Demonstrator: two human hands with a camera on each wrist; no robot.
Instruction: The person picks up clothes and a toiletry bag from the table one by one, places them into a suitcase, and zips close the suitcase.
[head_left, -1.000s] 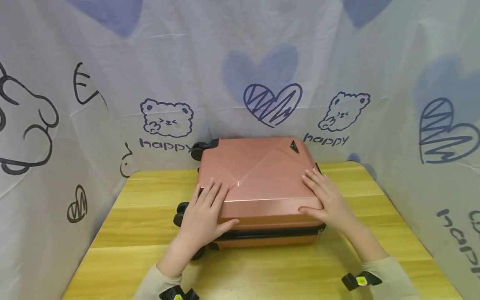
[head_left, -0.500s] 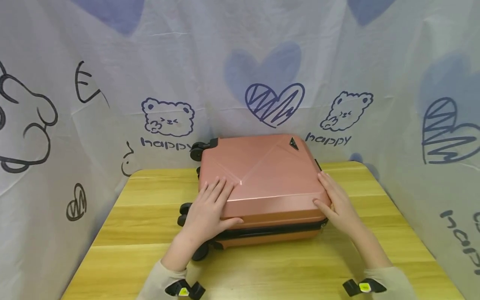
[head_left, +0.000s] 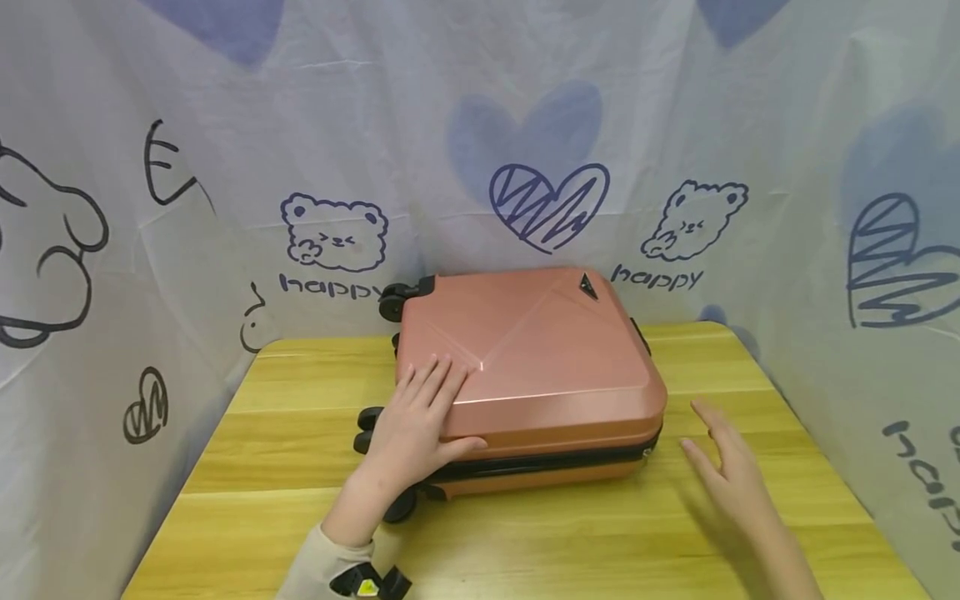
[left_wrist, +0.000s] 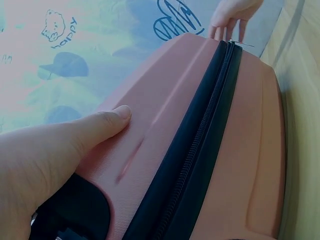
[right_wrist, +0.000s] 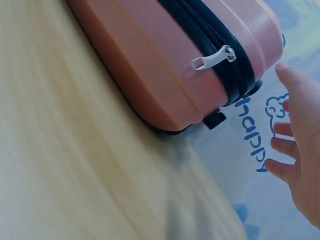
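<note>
A pink hard-shell suitcase [head_left: 540, 333] lies flat on the wooden table, its black wheels [head_left: 397, 302] pointing left. Along its near side runs a black zipper [head_left: 540, 461], closed where it shows. My left hand [head_left: 416, 425] rests on the near left corner of the lid, fingers extended and thumb lying along the front edge. Beyond the near right corner, my right hand [head_left: 723, 458] hovers off the suitcase with fingers loosely bent and nothing in them. Close to that hand, the right wrist view shows a metal zipper pull [right_wrist: 212, 59] at the corner.
The yellow wood-grain table [head_left: 525, 550] extends on both sides and in front of the suitcase. White cloth [head_left: 420, 125] printed with hearts and bears hangs behind and along both sides. A black side handle [head_left: 640, 335] sits on the suitcase's right side.
My right hand has left the lid's right part and moved right and toward me, off the suitcase. The suitcase has turned slightly. My left hand stays on the lid.
</note>
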